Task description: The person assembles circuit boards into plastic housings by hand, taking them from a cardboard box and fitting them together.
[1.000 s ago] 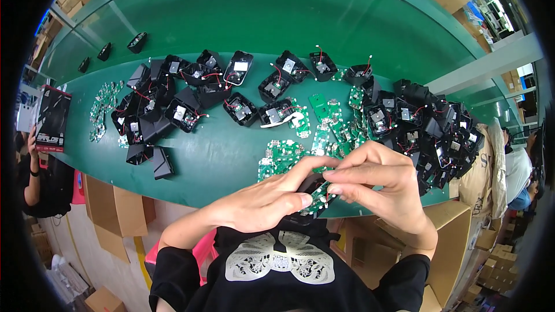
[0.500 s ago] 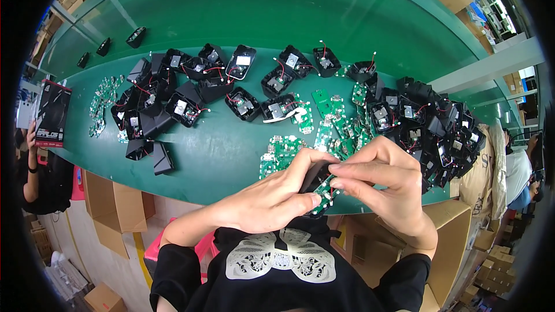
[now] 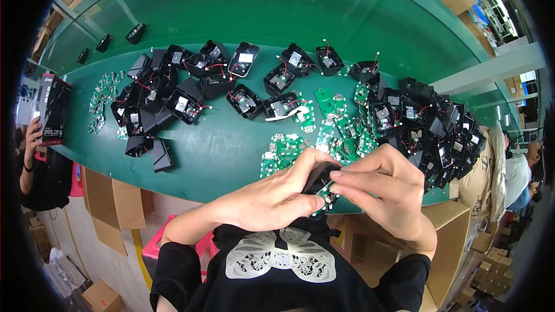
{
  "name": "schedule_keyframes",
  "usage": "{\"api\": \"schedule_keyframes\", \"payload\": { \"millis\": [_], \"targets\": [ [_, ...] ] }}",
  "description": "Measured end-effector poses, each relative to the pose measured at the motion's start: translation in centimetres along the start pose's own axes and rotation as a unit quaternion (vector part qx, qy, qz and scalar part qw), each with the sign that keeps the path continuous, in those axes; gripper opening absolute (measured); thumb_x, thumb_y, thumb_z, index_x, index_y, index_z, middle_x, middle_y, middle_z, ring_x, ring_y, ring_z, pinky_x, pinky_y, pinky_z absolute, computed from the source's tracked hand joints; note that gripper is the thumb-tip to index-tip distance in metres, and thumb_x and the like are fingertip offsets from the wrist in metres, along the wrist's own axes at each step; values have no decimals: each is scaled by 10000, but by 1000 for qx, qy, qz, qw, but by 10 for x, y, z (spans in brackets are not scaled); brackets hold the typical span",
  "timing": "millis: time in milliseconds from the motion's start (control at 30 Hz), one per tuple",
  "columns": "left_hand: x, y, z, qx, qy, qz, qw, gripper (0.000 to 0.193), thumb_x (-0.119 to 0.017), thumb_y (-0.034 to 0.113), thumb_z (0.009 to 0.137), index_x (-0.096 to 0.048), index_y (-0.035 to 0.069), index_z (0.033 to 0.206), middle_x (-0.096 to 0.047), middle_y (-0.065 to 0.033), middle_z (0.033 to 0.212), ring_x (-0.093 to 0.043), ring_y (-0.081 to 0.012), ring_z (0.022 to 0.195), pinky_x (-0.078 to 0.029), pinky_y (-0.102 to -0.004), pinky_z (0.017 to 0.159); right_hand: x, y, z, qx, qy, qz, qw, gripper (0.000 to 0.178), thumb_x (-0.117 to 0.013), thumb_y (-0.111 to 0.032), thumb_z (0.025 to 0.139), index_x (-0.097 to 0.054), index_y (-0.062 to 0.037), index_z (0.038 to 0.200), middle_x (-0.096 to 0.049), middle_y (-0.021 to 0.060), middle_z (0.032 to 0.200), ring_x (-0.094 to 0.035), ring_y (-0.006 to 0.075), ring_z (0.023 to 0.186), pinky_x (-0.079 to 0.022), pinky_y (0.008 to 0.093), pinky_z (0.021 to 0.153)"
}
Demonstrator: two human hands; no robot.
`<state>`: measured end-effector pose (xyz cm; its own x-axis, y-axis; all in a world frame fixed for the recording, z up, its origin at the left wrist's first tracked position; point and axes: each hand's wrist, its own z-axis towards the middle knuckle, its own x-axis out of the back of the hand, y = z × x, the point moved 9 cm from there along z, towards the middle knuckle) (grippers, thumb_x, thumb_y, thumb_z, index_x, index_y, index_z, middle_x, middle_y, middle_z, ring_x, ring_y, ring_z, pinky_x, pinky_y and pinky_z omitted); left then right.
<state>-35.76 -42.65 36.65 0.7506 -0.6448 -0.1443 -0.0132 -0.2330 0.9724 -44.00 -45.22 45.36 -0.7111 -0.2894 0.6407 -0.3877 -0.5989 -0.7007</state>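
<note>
Close to my body, at the table's near edge, my left hand (image 3: 280,199) is closed around a black plastic housing (image 3: 317,179). A green circuit board (image 3: 326,196) shows at the housing's open side, by my left thumb, with a bit of red wire on it. My right hand (image 3: 387,188) pinches at the housing's edge with thumb and forefinger; what lies between the fingertips is too small to make out. Just beyond my hands lie loose green circuit boards (image 3: 283,149), some in a heap (image 3: 347,138).
Black housings with red wires are piled at the right (image 3: 428,118) and the left (image 3: 153,95) of the green table (image 3: 219,144); several more stand along the middle. Small boards (image 3: 103,101) lie far left, where another person's hand (image 3: 33,133) holds a black box (image 3: 55,110). Cardboard cartons (image 3: 115,205) stand below.
The housing has turned slightly in my left hand, showing more of its dark inside. My right hand has shifted a little, still pinching. At the far left, the other person's box has moved slightly outward.
</note>
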Motion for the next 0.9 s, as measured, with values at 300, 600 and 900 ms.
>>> {"api": "schedule_keyframes", "payload": {
  "millis": [300,600,900],
  "targets": [
    [-5,-5,2,60,-54,0,997,564,-493,120,768,-240,-1,1257,-412,-191,1134,-444,-277,1093,-351,-358,900,-7,-5,0,26,-42,10,999,256,-713,54,652,-670,4,899,-577,75,779,-586,133,624,-473,236,479],
    [-3,2,-1,-31,17,55,998,510,-466,36,794,-244,-6,1250,-422,-185,1169,-434,-280,1125,-332,-378,943,-5,-9,0,16,-24,-57,998,246,-732,32,616,-683,-17,852,-584,77,775,-587,137,643,-489,229,519],
    [5,14,-11,-127,102,161,973,439,-426,149,876,-219,17,1240,-507,-239,1007,-568,-375,862,-437,-429,714,-4,20,-6,-87,-10,59,994,324,-729,-34,684,-643,-24,997,-590,90,913,-608,120,665,-497,234,528]
  ]
}}
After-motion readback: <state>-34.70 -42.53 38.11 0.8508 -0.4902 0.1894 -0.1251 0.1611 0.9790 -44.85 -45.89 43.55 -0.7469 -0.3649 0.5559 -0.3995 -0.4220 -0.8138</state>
